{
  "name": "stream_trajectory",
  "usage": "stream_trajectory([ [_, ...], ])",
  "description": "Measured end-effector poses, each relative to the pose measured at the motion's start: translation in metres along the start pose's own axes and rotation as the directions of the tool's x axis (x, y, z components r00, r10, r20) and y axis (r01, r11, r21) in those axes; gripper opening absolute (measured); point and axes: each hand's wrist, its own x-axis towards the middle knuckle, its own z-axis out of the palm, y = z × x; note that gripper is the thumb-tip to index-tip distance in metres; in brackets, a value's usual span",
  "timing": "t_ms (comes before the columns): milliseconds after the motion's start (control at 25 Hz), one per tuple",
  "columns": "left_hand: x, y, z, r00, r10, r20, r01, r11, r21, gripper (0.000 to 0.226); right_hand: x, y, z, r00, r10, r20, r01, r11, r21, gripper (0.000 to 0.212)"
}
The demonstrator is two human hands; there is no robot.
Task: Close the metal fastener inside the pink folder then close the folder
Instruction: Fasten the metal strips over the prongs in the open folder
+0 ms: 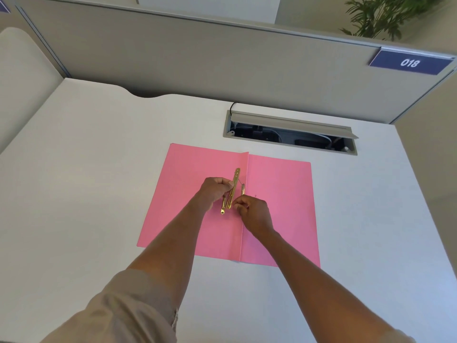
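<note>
A pink folder (279, 194) lies open and flat on the white desk, its crease running up the middle. A gold metal fastener (235, 184) sits just left of the crease, its long bar lifted off the page. My left hand (214, 191) grips the bar from the left side. My right hand (252, 211) pinches the fastener's lower part near the crease, where a thin prong (242, 189) stands up. The lower end of the fastener is partly hidden by my fingers.
A recessed cable tray (291, 131) with an open grey lid lies in the desk just beyond the folder. Grey partition walls (197, 58) close off the back and right side, with a blue "018" sign (410, 62). A plant (385, 16) stands behind the partition.
</note>
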Motion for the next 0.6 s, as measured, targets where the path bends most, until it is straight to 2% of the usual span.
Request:
stream_trajectory([
  [160, 0.0, 0.007, -0.001, 0.999, -0.054, 0.004, 0.054, 0.998, 0.011, 0.005, 0.011, -0.006, 0.003, 0.997, 0.061, 0.047, -0.059, 0.996, -0.061, 0.017],
  [320, 0.002, 0.007, 0.0, 0.997, -0.07, -0.009, 0.07, 0.997, 0.01, 0.005, 0.013, -0.003, 0.004, 0.997, 0.004, 0.077, 0.005, 0.994, -0.109, 0.018],
  [600, 0.003, 0.005, 0.003, 0.998, -0.054, -0.028, 0.055, 0.998, 0.032, 0.004, 0.009, 0.005, 0.003, 0.997, -0.028, 0.066, 0.026, 0.999, 0.037, 0.018],
])
